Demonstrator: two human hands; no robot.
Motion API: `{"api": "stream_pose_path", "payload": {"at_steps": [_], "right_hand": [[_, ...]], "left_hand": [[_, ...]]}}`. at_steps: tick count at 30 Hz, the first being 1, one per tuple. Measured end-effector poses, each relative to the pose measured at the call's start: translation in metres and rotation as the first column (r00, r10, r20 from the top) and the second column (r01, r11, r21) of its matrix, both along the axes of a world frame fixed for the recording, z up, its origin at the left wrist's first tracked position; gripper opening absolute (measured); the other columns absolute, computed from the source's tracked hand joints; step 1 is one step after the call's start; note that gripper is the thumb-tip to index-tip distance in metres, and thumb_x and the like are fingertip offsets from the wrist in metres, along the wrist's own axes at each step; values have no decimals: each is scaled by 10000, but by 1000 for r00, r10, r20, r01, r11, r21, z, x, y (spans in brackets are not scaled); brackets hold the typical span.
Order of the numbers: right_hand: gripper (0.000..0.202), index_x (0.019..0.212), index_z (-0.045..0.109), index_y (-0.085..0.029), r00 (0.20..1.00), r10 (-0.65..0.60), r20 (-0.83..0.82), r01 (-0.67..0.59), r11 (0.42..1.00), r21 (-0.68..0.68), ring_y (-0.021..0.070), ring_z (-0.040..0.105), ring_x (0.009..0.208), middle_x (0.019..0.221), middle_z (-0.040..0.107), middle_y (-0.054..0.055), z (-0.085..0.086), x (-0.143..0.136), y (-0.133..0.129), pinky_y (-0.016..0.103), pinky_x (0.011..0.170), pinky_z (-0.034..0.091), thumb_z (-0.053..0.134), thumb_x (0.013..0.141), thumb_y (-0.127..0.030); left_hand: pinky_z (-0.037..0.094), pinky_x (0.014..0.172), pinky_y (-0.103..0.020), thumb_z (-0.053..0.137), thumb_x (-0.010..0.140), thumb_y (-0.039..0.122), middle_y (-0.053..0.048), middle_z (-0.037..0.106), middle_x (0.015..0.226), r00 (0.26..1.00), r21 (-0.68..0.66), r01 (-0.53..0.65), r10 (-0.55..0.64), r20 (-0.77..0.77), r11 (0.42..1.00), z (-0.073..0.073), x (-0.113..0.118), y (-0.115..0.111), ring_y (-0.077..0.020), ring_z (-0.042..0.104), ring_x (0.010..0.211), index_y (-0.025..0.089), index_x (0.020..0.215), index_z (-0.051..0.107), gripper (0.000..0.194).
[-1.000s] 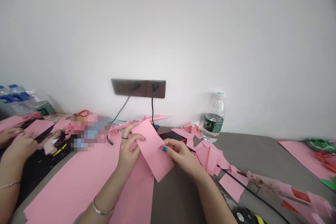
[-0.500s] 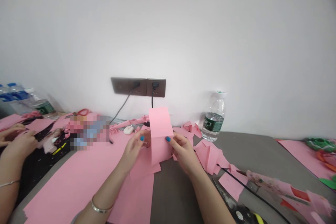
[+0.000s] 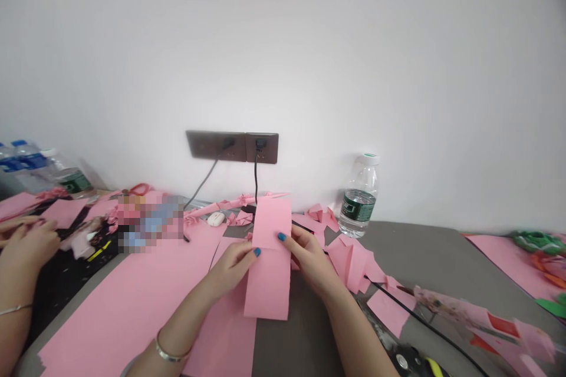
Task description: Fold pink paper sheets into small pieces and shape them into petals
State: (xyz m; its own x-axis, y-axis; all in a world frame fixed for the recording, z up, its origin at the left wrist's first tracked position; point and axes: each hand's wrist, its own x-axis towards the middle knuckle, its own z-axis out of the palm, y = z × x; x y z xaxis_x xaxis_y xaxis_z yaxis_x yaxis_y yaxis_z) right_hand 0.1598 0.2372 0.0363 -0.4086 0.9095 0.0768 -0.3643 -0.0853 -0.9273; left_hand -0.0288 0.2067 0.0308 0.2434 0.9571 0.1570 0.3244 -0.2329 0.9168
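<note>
A long pink paper strip (image 3: 269,283) with a crease across its middle hangs upright between my hands above the grey table. My left hand (image 3: 234,268) pinches its left edge near the crease, thumb in front. On the right edge, my right hand (image 3: 309,256) grips the strip a little higher, its fingers partly hidden behind the paper. Large pink sheets (image 3: 132,300) lie on the table to the left, partly under my left forearm. Folded pink pieces (image 3: 351,262) rest just right of my right hand.
A water bottle (image 3: 359,200) stands by the wall. Black cable (image 3: 428,324) crosses the right side near a pink-coated tool (image 3: 464,309). A white mouse-like object (image 3: 216,219) lies behind the sheets. Another person's hands (image 3: 30,241) are at far left.
The strip has opened out flatter, and its lower part now reaches further down. My left hand has moved right and down onto its edge; my right hand has shifted slightly.
</note>
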Motion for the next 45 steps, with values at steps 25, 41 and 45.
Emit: {"api": "stream_pose_path", "payload": {"at_steps": [25, 41, 45], "right_hand": [[271, 667, 618, -145, 716, 452, 533, -511, 858, -41, 69, 316, 541, 556, 435, -71, 7, 15, -7, 217, 496, 187, 778, 694, -362], [180, 709, 605, -158, 683, 327, 653, -533, 835, 139, 91, 310, 573, 626, 420, -47, 21, 20, -12, 241, 511, 213, 523, 856, -219], [220, 698, 539, -173, 726, 355, 590, -538, 827, 165, 99, 298, 593, 643, 383, -49, 21, 19, -12, 243, 526, 218, 518, 891, -277]], "left_hand": [[407, 610, -228, 696, 766, 494, -34, 657, 730, 943, -458, 322, -239, 231, 828, 4, -11, 7, -139, 570, 662, 141, 774, 686, 353], [152, 470, -237, 592, 864, 439, 76, 279, 591, 892, -348, 423, -453, -4, 837, 14, -5, -6, -80, 206, 526, 175, 655, 450, 365], [143, 468, -254, 531, 887, 495, 73, 242, 584, 898, -291, 429, -440, 33, 855, 15, -4, -6, -86, 187, 521, 183, 619, 397, 433]]}}
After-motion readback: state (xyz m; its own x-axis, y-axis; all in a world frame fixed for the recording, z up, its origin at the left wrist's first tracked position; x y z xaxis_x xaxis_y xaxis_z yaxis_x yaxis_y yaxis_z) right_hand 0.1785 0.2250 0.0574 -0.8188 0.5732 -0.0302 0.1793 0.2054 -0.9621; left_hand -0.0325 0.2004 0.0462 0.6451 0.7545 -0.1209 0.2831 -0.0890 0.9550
